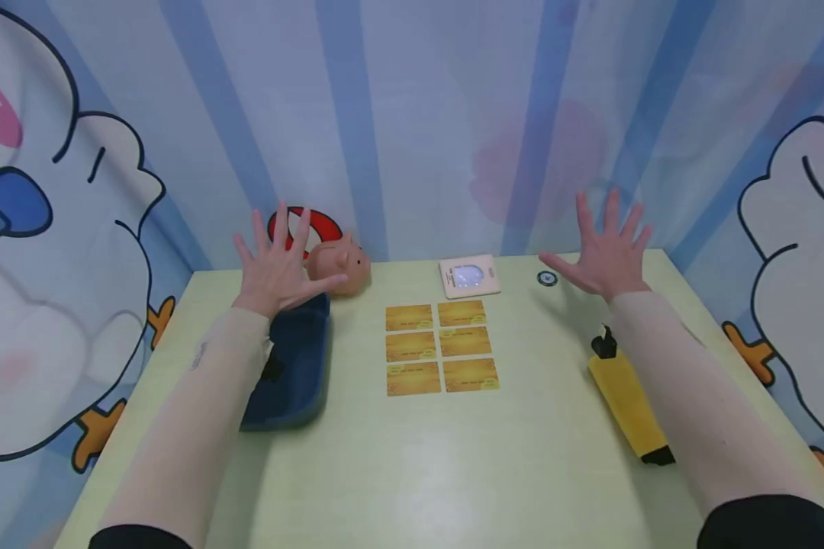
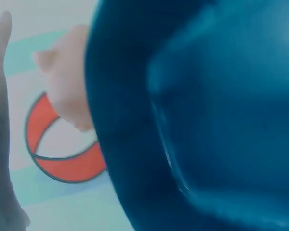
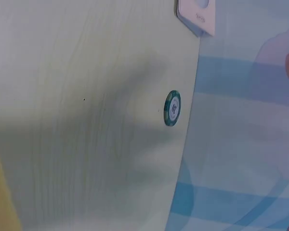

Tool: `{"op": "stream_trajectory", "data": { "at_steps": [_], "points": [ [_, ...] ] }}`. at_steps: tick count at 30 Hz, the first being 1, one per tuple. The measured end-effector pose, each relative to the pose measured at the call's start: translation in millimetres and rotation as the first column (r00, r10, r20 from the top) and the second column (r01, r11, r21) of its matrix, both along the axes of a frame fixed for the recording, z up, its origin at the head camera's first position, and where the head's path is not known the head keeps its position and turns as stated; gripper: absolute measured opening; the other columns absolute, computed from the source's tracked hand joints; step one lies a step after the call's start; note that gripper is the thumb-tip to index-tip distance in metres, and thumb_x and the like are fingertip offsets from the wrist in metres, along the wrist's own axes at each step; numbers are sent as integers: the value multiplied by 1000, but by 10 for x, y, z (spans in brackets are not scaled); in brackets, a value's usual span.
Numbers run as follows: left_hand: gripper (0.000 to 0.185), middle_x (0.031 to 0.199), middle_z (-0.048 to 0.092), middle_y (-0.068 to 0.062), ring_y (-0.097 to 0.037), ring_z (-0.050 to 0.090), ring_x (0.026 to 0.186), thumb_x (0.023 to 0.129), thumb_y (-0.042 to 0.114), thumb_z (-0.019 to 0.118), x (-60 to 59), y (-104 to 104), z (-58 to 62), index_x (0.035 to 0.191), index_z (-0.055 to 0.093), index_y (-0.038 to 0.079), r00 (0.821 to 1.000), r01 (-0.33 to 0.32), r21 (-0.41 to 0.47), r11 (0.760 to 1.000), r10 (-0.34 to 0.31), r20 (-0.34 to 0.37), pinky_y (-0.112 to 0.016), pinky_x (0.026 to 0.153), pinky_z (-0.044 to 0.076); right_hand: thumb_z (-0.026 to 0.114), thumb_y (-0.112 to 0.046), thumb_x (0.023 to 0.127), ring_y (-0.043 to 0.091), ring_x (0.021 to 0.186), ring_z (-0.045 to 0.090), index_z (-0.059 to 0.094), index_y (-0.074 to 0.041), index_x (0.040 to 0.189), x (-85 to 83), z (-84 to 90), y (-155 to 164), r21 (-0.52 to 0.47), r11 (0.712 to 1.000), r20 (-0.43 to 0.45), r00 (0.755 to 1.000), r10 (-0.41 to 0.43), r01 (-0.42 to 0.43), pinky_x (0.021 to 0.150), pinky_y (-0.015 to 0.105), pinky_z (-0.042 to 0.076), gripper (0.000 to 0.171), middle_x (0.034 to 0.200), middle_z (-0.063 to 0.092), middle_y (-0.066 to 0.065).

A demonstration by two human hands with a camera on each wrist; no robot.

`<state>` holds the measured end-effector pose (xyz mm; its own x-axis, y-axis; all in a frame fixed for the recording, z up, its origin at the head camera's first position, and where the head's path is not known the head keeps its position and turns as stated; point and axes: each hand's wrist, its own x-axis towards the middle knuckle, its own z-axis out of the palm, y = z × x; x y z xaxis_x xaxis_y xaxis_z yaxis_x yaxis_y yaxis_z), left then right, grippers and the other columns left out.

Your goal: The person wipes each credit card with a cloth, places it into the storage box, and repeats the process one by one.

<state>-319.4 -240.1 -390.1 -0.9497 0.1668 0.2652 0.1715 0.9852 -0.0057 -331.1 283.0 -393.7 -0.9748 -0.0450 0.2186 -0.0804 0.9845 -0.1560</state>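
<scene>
My left hand (image 1: 272, 274) is raised with fingers spread over the far end of a dark blue tray (image 1: 316, 389), overlapping the pink piggy bank (image 1: 346, 263) behind it in the head view. Nothing is in its grasp. On the other side my right hand (image 1: 609, 259) is held up too, fingers fanned out, holding nothing. Its thumb points toward a round poker chip (image 1: 547, 278), which shows green and white in the right wrist view (image 3: 172, 108). Below the right forearm lies a yellow pouch-like thing (image 1: 628, 404) with black ends.
Several gold cards (image 1: 412, 347) lie in two columns mid-table. Behind them sits a white and pink flat box (image 1: 470, 276) with an oval window. A black item (image 1: 272, 371) is in the tray, partly behind the left sleeve. A printed striped curtain (image 1: 426, 130) borders the table's back.
</scene>
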Motion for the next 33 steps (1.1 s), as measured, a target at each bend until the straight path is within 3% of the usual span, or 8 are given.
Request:
{"op": "stream_trajectory", "data": {
  "at_steps": [9, 12, 14, 19, 21, 24, 28, 33],
  "points": [
    [118, 170, -5, -14, -49, 7, 152, 76, 93, 40, 357, 265, 222, 163, 1, 22, 986, 82, 98, 992, -95, 137, -77, 113, 16, 53, -78, 84, 64, 143, -14, -12, -35, 160, 374, -26, 51, -78, 991, 52, 992, 113, -108, 105, 85, 2, 109, 164, -28, 12],
    [111, 169, 9, -14, -43, 23, 150, 81, 86, 48, 535, 393, 292, 163, 7, 24, 970, 165, 168, 972, -191, 148, -67, 112, 33, 50, -80, 84, 68, 142, -8, -14, -33, 160, 547, -38, 80, -61, 991, 136, 983, 126, -119, 105, 85, 5, 110, 163, -30, 12],
    [105, 168, 14, -11, -36, 48, 136, 84, 77, 56, 657, 472, 314, 163, 8, 25, 953, 233, 202, 951, -265, 149, -57, 103, 48, 48, -81, 85, 69, 141, -6, -14, -31, 160, 670, -64, 104, -46, 990, 191, 972, 138, -131, 104, 85, 6, 109, 163, -30, 15],
    [91, 166, 22, -9, -28, 61, 119, 91, 53, 68, 957, 611, 256, 161, 22, 17, 906, 328, 267, 906, -382, 181, -47, 95, 56, 49, -78, 87, 73, 138, 0, -10, -27, 161, 968, -199, 184, -30, 987, 273, 949, 161, -159, 101, 87, 9, 108, 163, -18, 28],
    [82, 163, 29, -10, -30, 53, 131, 92, 48, 69, 1059, 659, 219, 158, 32, 15, 898, 338, 293, 894, -400, 183, -50, 102, 52, 50, -77, 87, 74, 136, 7, -7, -24, 162, 1075, -253, 207, -27, 987, 284, 945, 161, -160, 101, 86, 13, 108, 163, -8, 33],
    [74, 157, 40, -9, -28, 54, 130, 93, 44, 69, 1186, 743, 172, 154, 39, 14, 888, 361, 313, 879, -426, 175, -48, 100, 53, 51, -76, 88, 75, 130, 20, -3, -19, 163, 1232, -321, 247, -41, 988, 310, 938, 157, -151, 96, 84, 27, 108, 159, 1, 39],
    [65, 149, 50, -7, -24, 55, 127, 95, 40, 67, 1325, 864, 87, 150, 46, 13, 863, 397, 340, 853, -472, 177, -44, 100, 54, 53, -78, 86, 75, 118, 31, -1, -17, 163, 1422, -400, 306, -64, 991, 370, 920, 129, -114, 70, 71, 49, 111, 153, 7, 45],
    [59, 143, 56, -4, -20, 56, 125, 94, 37, 69, 1504, 984, -57, 145, 52, 13, 827, 414, 407, 814, -524, 205, -40, 102, 52, 55, -77, 85, 70, 105, 44, -3, -20, 162, 1548, -491, 334, -50, 996, 431, 897, 93, -79, 52, 49, 50, 113, 150, 8, 46]
  ]
}}
